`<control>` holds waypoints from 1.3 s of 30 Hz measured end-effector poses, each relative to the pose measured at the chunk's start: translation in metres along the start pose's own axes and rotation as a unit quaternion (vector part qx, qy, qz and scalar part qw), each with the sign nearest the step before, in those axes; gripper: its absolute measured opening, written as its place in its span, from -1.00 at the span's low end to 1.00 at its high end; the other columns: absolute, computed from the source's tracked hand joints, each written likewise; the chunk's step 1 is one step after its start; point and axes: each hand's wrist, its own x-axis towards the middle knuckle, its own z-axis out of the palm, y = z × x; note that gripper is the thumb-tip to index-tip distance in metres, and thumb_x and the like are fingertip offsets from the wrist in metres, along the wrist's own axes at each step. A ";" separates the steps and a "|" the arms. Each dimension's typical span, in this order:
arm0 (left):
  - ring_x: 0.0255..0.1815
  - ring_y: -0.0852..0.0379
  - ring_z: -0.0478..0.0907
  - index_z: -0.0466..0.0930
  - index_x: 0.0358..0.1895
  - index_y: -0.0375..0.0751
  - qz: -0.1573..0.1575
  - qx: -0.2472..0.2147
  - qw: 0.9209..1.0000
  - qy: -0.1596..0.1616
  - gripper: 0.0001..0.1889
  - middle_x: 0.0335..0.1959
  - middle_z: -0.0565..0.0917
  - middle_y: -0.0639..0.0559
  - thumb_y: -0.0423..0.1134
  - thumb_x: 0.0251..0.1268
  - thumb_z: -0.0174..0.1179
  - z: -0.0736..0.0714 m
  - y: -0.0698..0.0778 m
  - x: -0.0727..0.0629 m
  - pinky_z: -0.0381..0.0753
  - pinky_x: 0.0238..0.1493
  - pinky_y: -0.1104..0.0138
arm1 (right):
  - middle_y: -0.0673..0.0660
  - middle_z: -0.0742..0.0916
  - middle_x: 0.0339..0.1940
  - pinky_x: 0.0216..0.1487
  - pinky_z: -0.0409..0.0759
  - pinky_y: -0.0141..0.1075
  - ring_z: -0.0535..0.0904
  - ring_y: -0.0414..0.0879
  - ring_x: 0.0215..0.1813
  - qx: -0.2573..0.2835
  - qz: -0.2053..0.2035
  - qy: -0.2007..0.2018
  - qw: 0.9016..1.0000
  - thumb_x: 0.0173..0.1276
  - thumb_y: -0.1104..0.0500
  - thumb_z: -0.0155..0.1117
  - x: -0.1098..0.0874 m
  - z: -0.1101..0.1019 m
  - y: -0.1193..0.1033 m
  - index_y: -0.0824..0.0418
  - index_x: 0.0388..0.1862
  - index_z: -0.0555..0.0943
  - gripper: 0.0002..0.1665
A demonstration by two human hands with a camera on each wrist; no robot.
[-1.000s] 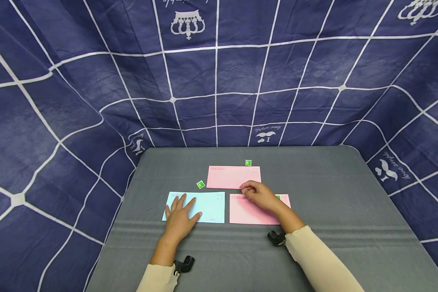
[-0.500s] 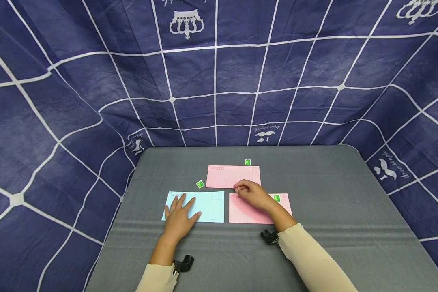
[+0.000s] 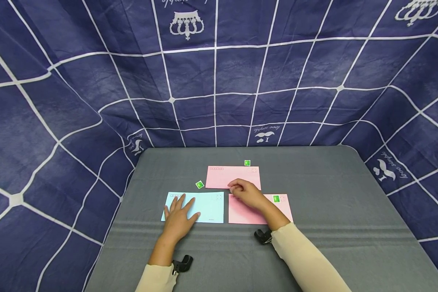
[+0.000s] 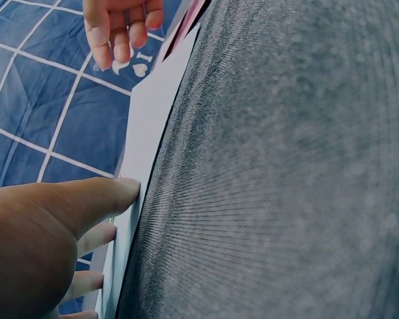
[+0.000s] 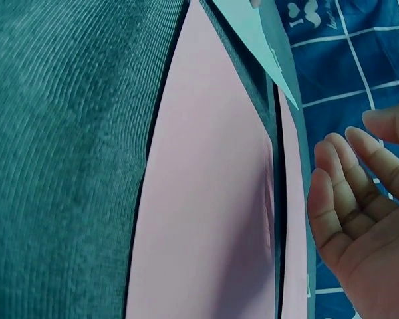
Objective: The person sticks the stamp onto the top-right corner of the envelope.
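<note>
My left hand [image 3: 179, 221] rests with spread fingers on the light blue envelope [image 3: 211, 209], whose corner frame is bare. In the left wrist view the thumb [image 4: 113, 196] lies along that envelope's edge. My right hand [image 3: 249, 195], fingers loosely curled, hovers over the near pink envelope [image 3: 246, 217]; nothing shows between its fingers in the right wrist view. A green stamp [image 3: 276, 198] lies on this envelope near its upper right corner. Farther back is another pink envelope [image 3: 219, 178], its lower right part partly behind the right hand.
One loose green stamp [image 3: 199, 185] lies behind the blue envelope. Another loose stamp [image 3: 247, 163] is just beyond the far pink envelope. All lie on a grey cloth-covered table [image 3: 325, 182], with a blue gridded curtain [image 3: 237, 69] around its back and sides.
My right hand has drifted left across the near pink envelope, away from the stamp on it, which now shows fully. My left hand has stayed on the blue envelope.
</note>
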 end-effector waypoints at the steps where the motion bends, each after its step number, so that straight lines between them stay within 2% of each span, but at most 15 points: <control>1: 0.64 -0.37 -0.02 0.44 0.45 -0.01 0.000 0.000 1.000 0.000 -0.35 0.58 0.25 -0.25 0.11 0.35 0.27 0.000 0.000 0.000 -0.16 0.46 -0.49 | 0.13 0.73 -0.16 -0.17 0.62 -0.38 0.58 -0.18 -0.23 0.001 -0.001 0.000 1.000 0.45 0.25 0.17 0.000 0.000 -0.001 0.26 0.13 0.64 -0.68; 12: 0.64 -0.37 -0.02 0.45 0.45 -0.01 0.002 0.003 1.000 -0.001 -0.36 0.58 0.25 -0.25 0.11 0.36 0.26 0.000 -0.001 0.000 -0.15 0.46 -0.49 | 0.05 0.71 -0.21 -0.16 0.58 -0.40 0.54 -0.20 -0.23 -0.010 0.005 0.014 1.000 0.48 0.16 0.21 0.006 0.005 -0.006 0.24 0.12 0.65 -0.69; 21: 0.65 -0.36 -0.03 0.44 0.45 0.00 0.002 0.001 1.000 -0.001 -0.36 0.58 0.25 -0.25 0.11 0.36 0.25 0.000 -0.001 -0.001 -0.16 0.46 -0.49 | 0.16 0.74 0.13 -0.05 0.70 -0.30 0.66 -0.10 0.06 -0.001 0.008 -0.001 1.000 0.46 0.23 0.15 0.012 0.011 -0.011 0.24 0.28 0.58 -0.57; 29: 0.65 -0.36 -0.03 0.44 0.46 -0.01 0.000 -0.002 1.000 -0.005 -0.36 0.58 0.24 -0.25 0.10 0.36 0.25 -0.002 0.001 0.000 -0.17 0.46 -0.49 | 0.18 0.74 0.17 -0.10 0.68 -0.28 0.67 -0.06 0.09 -0.017 -0.001 -0.006 1.000 0.48 0.23 0.16 0.019 0.018 -0.014 0.23 0.28 0.59 -0.58; 36: 0.65 -0.36 -0.03 0.44 0.45 -0.01 -0.002 -0.001 1.000 -0.006 -0.36 0.58 0.25 -0.26 0.11 0.36 0.25 -0.002 0.002 0.000 -0.17 0.46 -0.48 | 0.12 0.77 0.12 0.24 0.62 -0.13 0.69 -0.04 0.15 -0.056 -0.016 -0.009 0.998 0.46 0.24 0.17 0.025 0.024 -0.016 0.22 0.23 0.63 -0.61; 39: 0.65 -0.37 -0.02 0.46 0.45 -0.02 -0.003 0.002 1.000 -0.002 -0.37 0.57 0.26 -0.27 0.10 0.36 0.25 -0.001 0.002 0.000 -0.15 0.46 -0.48 | 0.10 0.77 0.10 0.27 0.60 -0.10 0.69 -0.04 0.16 -0.069 -0.024 -0.013 0.997 0.46 0.21 0.18 0.028 0.027 -0.017 0.21 0.23 0.63 -0.61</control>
